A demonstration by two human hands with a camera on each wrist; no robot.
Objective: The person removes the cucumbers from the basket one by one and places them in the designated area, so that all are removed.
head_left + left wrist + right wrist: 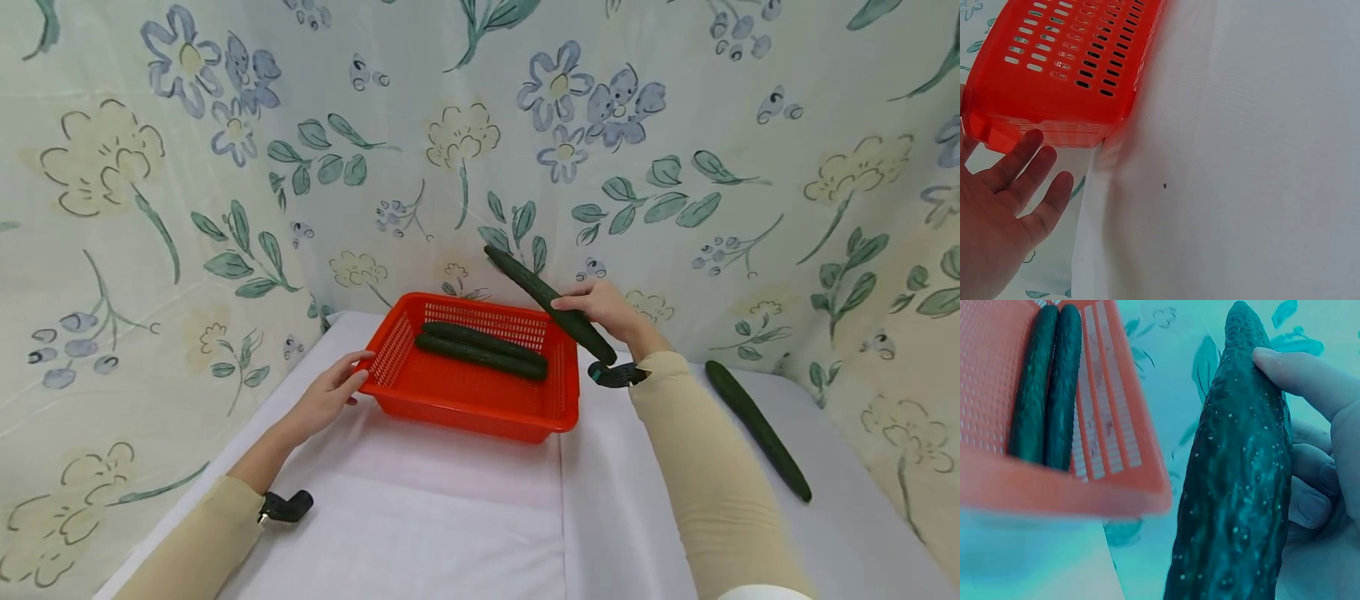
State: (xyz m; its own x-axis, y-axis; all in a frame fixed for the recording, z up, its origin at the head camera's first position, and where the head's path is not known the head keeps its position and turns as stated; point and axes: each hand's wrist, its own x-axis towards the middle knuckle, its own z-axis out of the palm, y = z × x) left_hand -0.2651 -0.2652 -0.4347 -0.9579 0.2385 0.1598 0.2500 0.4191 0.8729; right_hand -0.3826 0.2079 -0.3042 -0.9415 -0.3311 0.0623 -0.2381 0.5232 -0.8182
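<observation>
1. A cucumber [534, 287] is raised in the right hand [606, 310], at the basket's right end; it slants, its far end pointing forward and toward the left-hand side.
2. The right hand pinches it around the middle, thumb on one side, bent fingers on the other.
3. Between the hands sits a red basket [465, 417] with slotted walls, holding two cucumbers [480, 357] lying side by side lengthwise along its far part.
4. The left hand [330, 390] touches the basket's left rim, its fingers loosely extended and spread.
5. Both arms reach forward in beige sleeves [708, 483].
6. To the right of the right hand, well apart from the basket, another cucumber [759, 432] lies on the white cloth [420, 533].
7. Beyond both hands hangs a floral backdrop [405, 75].
</observation>
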